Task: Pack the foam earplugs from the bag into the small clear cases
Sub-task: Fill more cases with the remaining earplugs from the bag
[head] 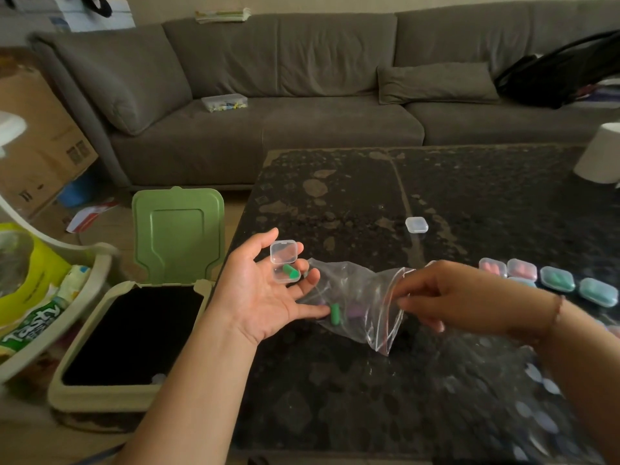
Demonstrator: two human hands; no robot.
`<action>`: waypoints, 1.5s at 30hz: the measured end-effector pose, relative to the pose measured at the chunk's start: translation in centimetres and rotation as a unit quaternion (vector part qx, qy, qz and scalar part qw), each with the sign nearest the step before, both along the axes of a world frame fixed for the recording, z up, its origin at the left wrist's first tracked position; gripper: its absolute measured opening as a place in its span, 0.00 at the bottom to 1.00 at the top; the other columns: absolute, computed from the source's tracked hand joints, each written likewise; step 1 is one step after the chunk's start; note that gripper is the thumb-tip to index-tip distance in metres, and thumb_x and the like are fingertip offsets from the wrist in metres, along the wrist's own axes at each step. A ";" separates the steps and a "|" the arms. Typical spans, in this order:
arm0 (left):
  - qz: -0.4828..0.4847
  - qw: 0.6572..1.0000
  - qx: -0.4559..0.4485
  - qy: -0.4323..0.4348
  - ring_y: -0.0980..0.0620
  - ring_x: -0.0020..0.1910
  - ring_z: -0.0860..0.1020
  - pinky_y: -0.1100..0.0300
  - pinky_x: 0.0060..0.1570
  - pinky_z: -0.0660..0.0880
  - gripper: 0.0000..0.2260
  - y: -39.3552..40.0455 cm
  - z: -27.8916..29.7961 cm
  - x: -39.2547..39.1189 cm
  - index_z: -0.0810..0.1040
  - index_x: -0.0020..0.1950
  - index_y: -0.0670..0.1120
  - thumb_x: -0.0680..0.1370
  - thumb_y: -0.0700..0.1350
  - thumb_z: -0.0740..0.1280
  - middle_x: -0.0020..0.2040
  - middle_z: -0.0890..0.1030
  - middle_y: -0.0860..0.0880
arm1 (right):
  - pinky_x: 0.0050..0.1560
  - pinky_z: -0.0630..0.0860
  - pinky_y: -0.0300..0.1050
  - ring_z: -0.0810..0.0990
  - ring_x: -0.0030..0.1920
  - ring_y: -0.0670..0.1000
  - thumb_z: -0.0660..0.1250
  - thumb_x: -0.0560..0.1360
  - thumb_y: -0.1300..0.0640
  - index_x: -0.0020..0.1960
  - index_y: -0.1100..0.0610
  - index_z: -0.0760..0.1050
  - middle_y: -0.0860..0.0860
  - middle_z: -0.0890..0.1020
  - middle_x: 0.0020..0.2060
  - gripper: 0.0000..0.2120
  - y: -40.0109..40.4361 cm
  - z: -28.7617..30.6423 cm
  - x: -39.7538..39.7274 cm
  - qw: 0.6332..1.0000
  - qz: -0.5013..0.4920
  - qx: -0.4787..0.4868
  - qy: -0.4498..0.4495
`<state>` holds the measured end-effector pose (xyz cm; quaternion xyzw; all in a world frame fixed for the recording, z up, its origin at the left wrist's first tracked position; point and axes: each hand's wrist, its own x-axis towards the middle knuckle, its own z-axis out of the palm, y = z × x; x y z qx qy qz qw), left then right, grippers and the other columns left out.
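A long grey-brown sofa (275, 95) with a loose cushion (436, 82) runs along the pale back wall behind the dark speckled worktop (419, 380), while cardboard boxes (37, 135) and a green-lidded bin (134, 330) stand on the light floor in dim daylight.

A single wide-angle camera worn on the person's head is looking forward and down. It is sitting close above the dark tabletop (436, 364), which is filling the lower right of the frame, while a grey sofa (268, 95) is stretching across the top, bowed by the lens.
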<state>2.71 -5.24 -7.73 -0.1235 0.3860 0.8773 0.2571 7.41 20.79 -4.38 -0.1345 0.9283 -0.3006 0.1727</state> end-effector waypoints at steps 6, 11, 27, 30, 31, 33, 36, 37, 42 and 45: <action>0.012 1.000 -0.001 -0.006 0.43 0.48 0.80 0.23 0.63 0.61 0.19 0.3 -0.1 0.1 0.79 0.56 0.42 0.74 0.55 0.68 0.39 0.79 0.44 | 0.41 0.76 0.34 0.82 0.39 0.39 0.74 0.72 0.51 0.43 0.42 0.85 0.39 0.84 0.37 0.03 -1.7 -2.5 -0.5 0.991 -0.098 -0.008 0.088; 0.007 1.000 -0.001 -0.003 0.43 0.47 0.81 0.24 0.63 0.63 0.19 0.4 -0.2 0.2 0.79 0.56 0.42 0.73 0.55 0.69 0.39 0.78 0.44 | 0.45 0.78 0.42 0.81 0.41 0.44 0.72 0.71 0.43 0.44 0.44 0.83 0.41 0.82 0.37 0.06 -4.0 -4.7 -0.6 0.986 -0.110 0.001 0.121; 0.008 1.000 0.017 -0.025 0.43 0.47 0.78 0.24 0.59 0.68 0.20 0.4 -0.1 0.3 0.79 0.58 0.42 0.74 0.54 0.69 0.40 0.77 0.43 | 0.42 0.80 0.45 0.80 0.41 0.43 0.64 0.61 0.26 0.50 0.41 0.80 0.41 0.81 0.40 0.26 -5.8 -5.2 -1.3 0.983 -0.062 0.109 0.133; 0.012 0.999 0.018 -0.030 0.44 0.48 0.78 0.24 0.59 0.67 0.20 0.4 -0.1 0.2 0.79 0.58 0.42 0.74 0.55 0.69 0.40 0.77 0.43 | 0.42 0.80 0.44 0.79 0.40 0.43 0.63 0.62 0.26 0.49 0.42 0.80 0.40 0.80 0.39 0.26 -5.9 -5.2 -1.5 0.984 -0.063 0.114 0.123; 0.012 0.999 0.018 -0.031 0.44 0.48 0.78 0.24 0.60 0.67 0.20 0.4 -0.1 0.2 0.79 0.58 0.43 0.74 0.55 0.69 0.40 0.77 0.43 | 0.42 0.80 0.44 0.79 0.40 0.43 0.65 0.63 0.27 0.49 0.43 0.80 0.41 0.80 0.39 0.24 -5.8 -5.1 -1.6 0.985 -0.067 0.109 0.117; 0.011 0.999 0.017 -0.033 0.43 0.48 0.78 0.25 0.60 0.67 0.20 0.4 -0.1 0.1 0.79 0.58 0.43 0.74 0.55 0.69 0.40 0.77 0.43 | 0.42 0.79 0.45 0.80 0.39 0.44 0.68 0.67 0.31 0.48 0.45 0.81 0.42 0.80 0.38 0.20 -5.7 -5.0 -1.6 0.987 -0.074 0.091 0.109; 0.011 0.999 0.016 -0.034 0.43 0.48 0.78 0.25 0.60 0.67 0.19 0.4 -0.2 0.2 0.79 0.57 0.42 0.74 0.55 0.69 0.39 0.78 0.43 | 0.42 0.79 0.45 0.80 0.38 0.45 0.68 0.67 0.32 0.45 0.45 0.81 0.43 0.80 0.36 0.19 -5.8 -4.8 -1.5 0.989 -0.071 0.078 0.107; 0.010 0.999 0.016 -0.034 0.44 0.47 0.78 0.26 0.60 0.68 0.19 0.5 -0.2 0.2 0.79 0.57 0.42 0.74 0.55 0.69 0.39 0.77 0.43 | 0.42 0.79 0.45 0.80 0.38 0.45 0.68 0.67 0.32 0.45 0.45 0.80 0.42 0.79 0.35 0.18 -5.8 -4.8 -1.5 0.989 -0.066 0.081 0.107; 0.009 0.999 0.014 -0.035 0.44 0.47 0.78 0.27 0.59 0.69 0.19 0.4 -0.2 0.2 0.79 0.57 0.43 0.74 0.55 0.69 0.40 0.77 0.43 | 0.45 0.81 0.49 0.83 0.40 0.46 0.67 0.63 0.32 0.45 0.44 0.82 0.43 0.84 0.37 0.20 -5.8 -5.3 -1.8 0.991 -0.069 0.076 0.089; 0.009 0.999 0.013 -0.036 0.44 0.47 0.78 0.27 0.58 0.70 0.19 0.5 -0.1 0.2 0.79 0.57 0.43 0.74 0.55 0.68 0.40 0.78 0.43 | 0.44 0.82 0.50 0.83 0.40 0.47 0.61 0.56 0.27 0.44 0.46 0.82 0.44 0.84 0.37 0.29 -5.6 -5.6 -1.9 0.992 -0.078 0.054 0.085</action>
